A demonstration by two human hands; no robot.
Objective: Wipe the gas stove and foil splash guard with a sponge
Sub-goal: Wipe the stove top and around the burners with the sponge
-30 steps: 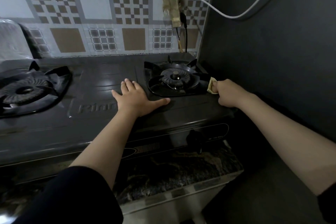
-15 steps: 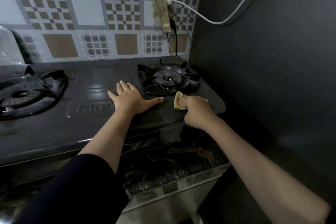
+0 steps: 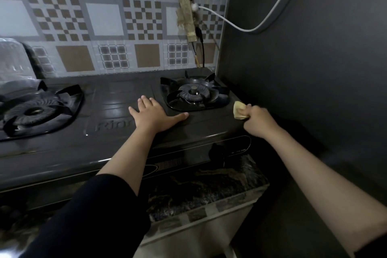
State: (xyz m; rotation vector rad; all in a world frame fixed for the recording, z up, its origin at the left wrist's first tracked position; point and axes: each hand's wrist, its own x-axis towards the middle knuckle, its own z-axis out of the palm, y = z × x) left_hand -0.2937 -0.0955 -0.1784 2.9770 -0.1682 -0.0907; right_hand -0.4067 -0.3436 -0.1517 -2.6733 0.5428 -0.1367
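Wiping the right front edge of the stove with a sponge.

The small pale yellow sponge (image 3: 239, 110) is sitting on the right edge of the black glossy two-burner gas stove (image 3: 117, 132), just beside the right burner (image 3: 193, 95), with the right hand (image 3: 258, 121) curling its fingers round it. The left hand (image 3: 154, 114) is lying flat, fingers spread, on the stove's middle panel, seemingly bracing it. The stove-top step appears to be in hand; the next move likely calls for sweeping along the edge, then lifting to the patterned foil splash guard (image 3: 104, 19) behind. The left burner (image 3: 35, 111) is being cut off, the sponge is mostly hidden in the fist, and any dirt is hard to make out in the dim light.
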